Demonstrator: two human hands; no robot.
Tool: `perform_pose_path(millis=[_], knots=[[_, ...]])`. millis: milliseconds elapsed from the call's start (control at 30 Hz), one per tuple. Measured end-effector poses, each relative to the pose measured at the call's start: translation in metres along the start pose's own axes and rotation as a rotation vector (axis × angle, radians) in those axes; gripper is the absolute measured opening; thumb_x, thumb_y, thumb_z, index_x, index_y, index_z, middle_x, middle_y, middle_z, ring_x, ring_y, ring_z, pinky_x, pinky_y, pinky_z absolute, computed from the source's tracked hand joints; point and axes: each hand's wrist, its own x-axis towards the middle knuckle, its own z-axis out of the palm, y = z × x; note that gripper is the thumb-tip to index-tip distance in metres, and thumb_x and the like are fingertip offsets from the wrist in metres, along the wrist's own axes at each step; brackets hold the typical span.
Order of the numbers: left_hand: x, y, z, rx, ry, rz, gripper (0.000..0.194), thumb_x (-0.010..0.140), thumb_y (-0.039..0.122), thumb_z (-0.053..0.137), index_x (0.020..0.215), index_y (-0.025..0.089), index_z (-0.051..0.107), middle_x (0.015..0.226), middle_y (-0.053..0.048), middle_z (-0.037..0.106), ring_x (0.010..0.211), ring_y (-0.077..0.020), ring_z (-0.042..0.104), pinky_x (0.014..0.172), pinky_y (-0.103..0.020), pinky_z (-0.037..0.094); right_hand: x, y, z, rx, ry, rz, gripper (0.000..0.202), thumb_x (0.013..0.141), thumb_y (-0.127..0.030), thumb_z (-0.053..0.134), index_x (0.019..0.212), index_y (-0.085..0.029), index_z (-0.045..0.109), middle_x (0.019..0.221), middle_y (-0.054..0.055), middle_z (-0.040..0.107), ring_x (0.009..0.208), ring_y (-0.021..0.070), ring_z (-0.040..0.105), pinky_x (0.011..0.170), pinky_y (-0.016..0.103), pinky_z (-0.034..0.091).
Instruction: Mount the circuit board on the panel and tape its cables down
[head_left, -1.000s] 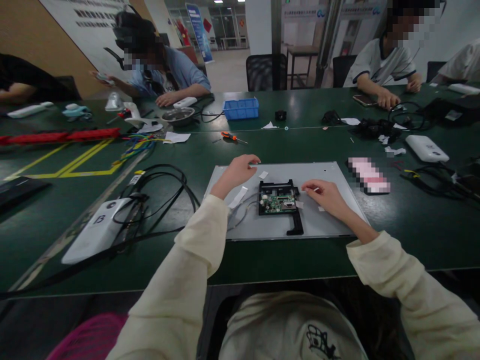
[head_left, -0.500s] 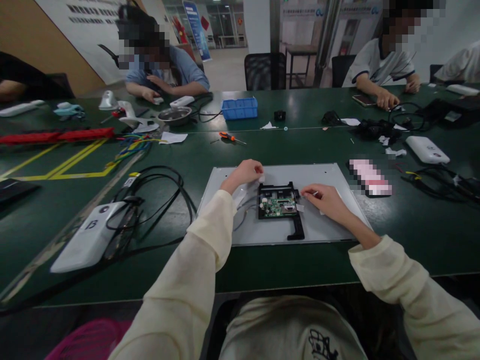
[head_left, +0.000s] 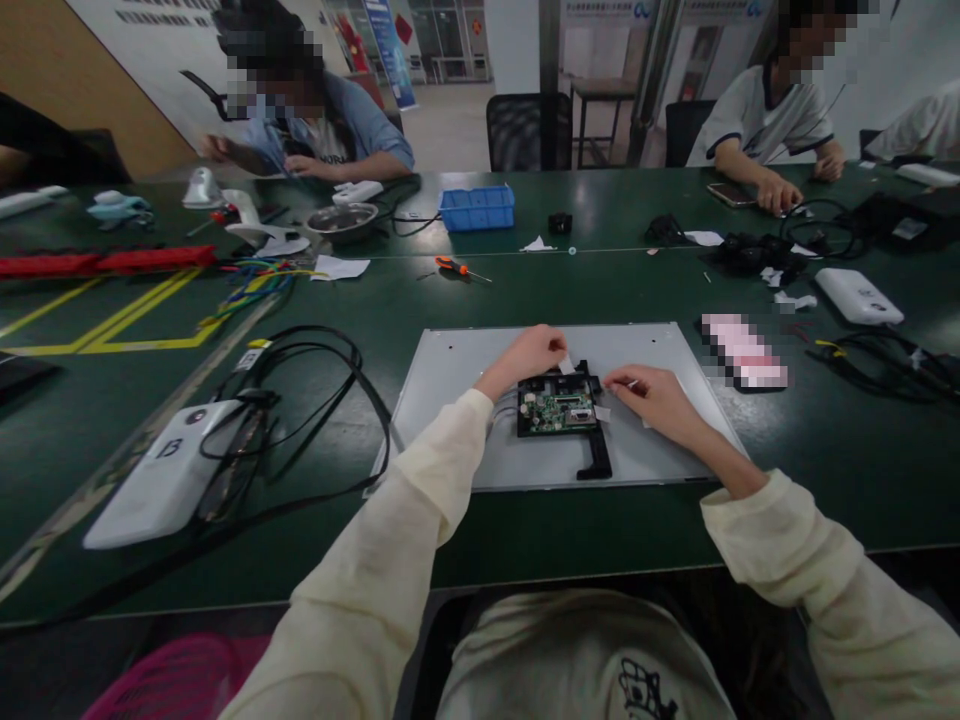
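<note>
A grey flat panel lies on the table before me, carrying a black frame with a green circuit board in it. Over the frame's far edge, my left hand is closed in a pinch on a small whitish strip, perhaps tape. My right hand is pinched at the frame's right side, with a tiny pale bit between its fingertips that I cannot make out. Another whitish strip sticks out at the board's right edge. Grey wires run out on the left, partly behind my left wrist.
Left of the panel are a white power bank and looped black cable. An orange screwdriver, a blue basket and a metal bowl lie farther back. A pink phone is on the right. Co-workers sit opposite.
My left hand has moved right with the whitish strip, from beside the frame's far left corner to over its far edge. My right hand has barely moved. A co-worker opposite has lifted a hand.
</note>
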Motion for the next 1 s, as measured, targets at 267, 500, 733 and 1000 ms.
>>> perform_pose_path(millis=[267,500,733,1000], knots=[[-0.004,0.003,0.012,0.048,0.025,0.027,0.013,0.076,0.013,0.057,0.086,0.013,0.066,0.08,-0.005,0.064,0.074,-0.016,0.057,0.07,-0.027,0.044,0.0,0.0,0.0,-0.029,-0.015,-0.02,0.02,0.086,-0.023,0.053,0.095,-0.021,0.07,0.094,0.004,0.072,0.076,0.0175,0.064,0.068,0.031,0.049],[-0.005,0.004,0.011,0.093,0.031,0.031,0.02,0.076,0.017,0.059,0.095,0.013,0.064,0.088,-0.006,0.063,0.081,-0.0177,0.059,0.075,-0.028,0.046,0.0,-0.004,-0.003,-0.04,-0.041,-0.034,0.02,0.086,-0.02,0.053,0.096,-0.021,0.069,0.095,0.004,0.072,0.083,0.0183,0.065,0.071,0.031,0.05],[-0.003,0.003,0.006,0.078,0.035,0.011,0.022,0.078,0.02,0.058,0.098,0.014,0.064,0.094,-0.007,0.064,0.081,-0.0169,0.061,0.076,-0.028,0.048,0.001,-0.002,-0.003,-0.043,-0.045,-0.044,0.02,0.086,-0.021,0.052,0.096,-0.021,0.07,0.095,0.005,0.072,0.082,0.0181,0.065,0.07,0.031,0.05],[-0.016,0.017,-0.042,0.079,-0.004,-0.001,0.022,0.082,0.023,0.054,0.097,0.016,0.068,0.095,-0.005,0.069,0.081,-0.0159,0.063,0.081,-0.027,0.047,0.001,-0.001,-0.004,-0.044,0.008,-0.052,0.021,0.086,-0.024,0.051,0.095,-0.02,0.07,0.094,0.006,0.072,0.075,0.0174,0.064,0.067,0.031,0.05]])
